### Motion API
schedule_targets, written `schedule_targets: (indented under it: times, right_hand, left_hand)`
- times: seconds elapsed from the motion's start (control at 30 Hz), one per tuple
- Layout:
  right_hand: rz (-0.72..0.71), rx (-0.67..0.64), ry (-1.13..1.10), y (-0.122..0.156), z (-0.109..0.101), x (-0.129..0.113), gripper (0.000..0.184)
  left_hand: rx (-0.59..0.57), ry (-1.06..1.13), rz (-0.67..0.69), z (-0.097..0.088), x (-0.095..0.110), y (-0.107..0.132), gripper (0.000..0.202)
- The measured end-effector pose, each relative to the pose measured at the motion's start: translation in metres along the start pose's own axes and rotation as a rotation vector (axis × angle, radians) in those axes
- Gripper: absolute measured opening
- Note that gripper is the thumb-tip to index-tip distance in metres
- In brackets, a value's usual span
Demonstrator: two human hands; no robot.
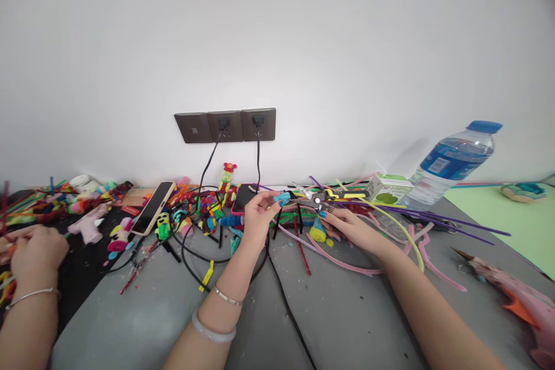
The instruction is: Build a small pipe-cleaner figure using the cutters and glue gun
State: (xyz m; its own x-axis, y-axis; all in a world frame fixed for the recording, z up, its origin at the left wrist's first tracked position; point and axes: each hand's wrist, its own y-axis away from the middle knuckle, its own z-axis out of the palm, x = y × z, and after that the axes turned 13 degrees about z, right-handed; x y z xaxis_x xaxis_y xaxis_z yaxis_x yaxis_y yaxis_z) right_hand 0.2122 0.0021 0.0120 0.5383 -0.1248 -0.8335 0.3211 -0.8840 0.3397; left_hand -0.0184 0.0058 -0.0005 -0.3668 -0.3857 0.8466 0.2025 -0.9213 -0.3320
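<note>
My left hand (259, 214), with blue nails, is raised over the table's cluttered back edge. Its thumb and fingers are pinched together at the tip of the pliers; whatever small piece lies between them is too small to make out. My right hand (351, 231) is closed on the pliers (318, 201), which have yellow and black handles and a round pivot. Their jaws point left toward my left fingertips. Beneath and around my hands lie pipe cleaners (347, 266) in pink, purple, yellow and red. A yellow and blue fuzzy figure (318, 234) sits just below the pliers.
Another person's hand (39, 251) works at the far left. Phones (154, 208), black cables (281, 295), fuzzy figures (228, 178) and a small box (390, 188) line the wall. A water bottle (453, 162) leans at right, near a pink fuzzy piece (515, 295).
</note>
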Motion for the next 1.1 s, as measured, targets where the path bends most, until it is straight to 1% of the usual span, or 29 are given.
schedule_targets:
  times: [0.43, 0.67, 1.1]
  right_hand:
    - [-0.014, -0.001, -0.014, -0.0004, 0.0, 0.0002, 0.063]
    - [-0.005, 0.005, -0.003, -0.001, -0.0001, 0.0016, 0.063]
    - [-0.002, -0.001, -0.002, 0.0002, -0.0002, -0.0001, 0.063]
  left_hand:
    - [-0.008, -0.006, 0.022, -0.001, -0.0027, -0.0001, 0.025]
    - [-0.003, 0.0, 0.013, -0.0001, -0.0013, 0.0003, 0.024]
    - [0.009, -0.012, 0.0, 0.0019, 0.0029, 0.0009, 0.026]
